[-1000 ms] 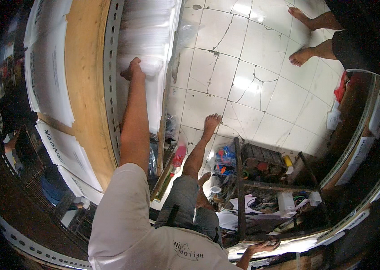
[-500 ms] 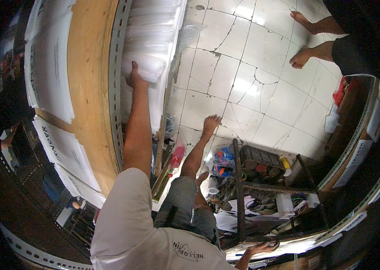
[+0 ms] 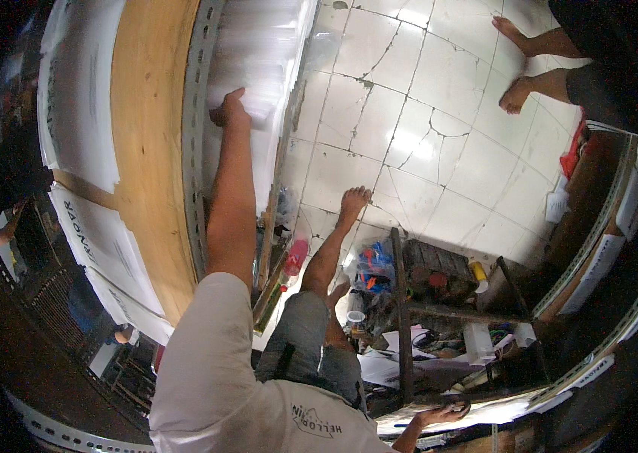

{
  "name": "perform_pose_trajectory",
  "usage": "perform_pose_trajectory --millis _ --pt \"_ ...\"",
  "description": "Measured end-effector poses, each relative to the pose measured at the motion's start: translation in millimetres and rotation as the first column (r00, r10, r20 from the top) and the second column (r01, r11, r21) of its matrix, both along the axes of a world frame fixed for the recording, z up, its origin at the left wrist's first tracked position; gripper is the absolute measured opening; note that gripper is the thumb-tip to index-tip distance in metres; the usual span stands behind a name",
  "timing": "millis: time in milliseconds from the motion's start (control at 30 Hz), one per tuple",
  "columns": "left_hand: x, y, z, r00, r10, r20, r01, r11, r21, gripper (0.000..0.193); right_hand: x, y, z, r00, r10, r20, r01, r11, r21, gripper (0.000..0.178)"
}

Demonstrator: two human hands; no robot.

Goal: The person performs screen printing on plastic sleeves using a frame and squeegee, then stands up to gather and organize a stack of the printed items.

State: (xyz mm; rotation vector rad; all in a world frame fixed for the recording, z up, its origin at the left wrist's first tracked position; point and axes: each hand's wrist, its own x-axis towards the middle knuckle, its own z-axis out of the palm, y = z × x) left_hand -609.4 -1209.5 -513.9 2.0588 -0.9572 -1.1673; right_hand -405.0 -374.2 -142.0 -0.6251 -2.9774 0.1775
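My left hand (image 3: 230, 110) reaches up onto a long shelf of white, see-through plastic sheets or bags (image 3: 255, 57). It lies at their left side, with one finger or the thumb stretched out and apart from the rest. Its other fingers are partly hidden, and the plastic beside it is blurred. Low on the right, my right hand (image 3: 443, 414) is closed, its fingers curled round something small and dark that I cannot make out. It is beside the pale edge of a board (image 3: 496, 411).
A perforated metal rail (image 3: 195, 113) and wooden board (image 3: 149, 113) border the shelf's left side. A dark metal rack (image 3: 402, 340) with clutter stands before me. A pink-red bottle (image 3: 294, 260) lies near my leg. Another person's feet (image 3: 517, 94) are on the cracked tiles (image 3: 417, 143).
My left hand has tilted, its stretched finger now pointing up and to the right. The folded plastic beside it has shifted and blurred. My right hand has stayed in place.
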Motion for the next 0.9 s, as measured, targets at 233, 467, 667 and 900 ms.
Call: perform_pose_trajectory --millis 233,467,667,900 --pt "-1 0 -5 0.999 0.044 -0.016 -0.044 0.999 0.004 0.093 1 2 -2 1.0 -0.02 -0.002 0.02 1.0 -0.005 0.087" --pt "-18 10 17 0.948 -0.113 0.298 0.107 0.994 0.036 0.09 0 0 1 1.0 -0.018 0.025 0.017 1.0 0.007 0.088" --pt "-19 7 18 0.926 -0.15 0.347 0.143 0.989 0.048 0.092 0 -1 1 1.0 -0.026 0.011 0.026 1.0 0.005 0.086" --pt "-12 -3 -1 0.895 -0.181 0.408 0.183 0.982 0.033 0.095 -2 -5 1 1.0 -0.004 0.004 0.004 1.0 0.009 0.08"
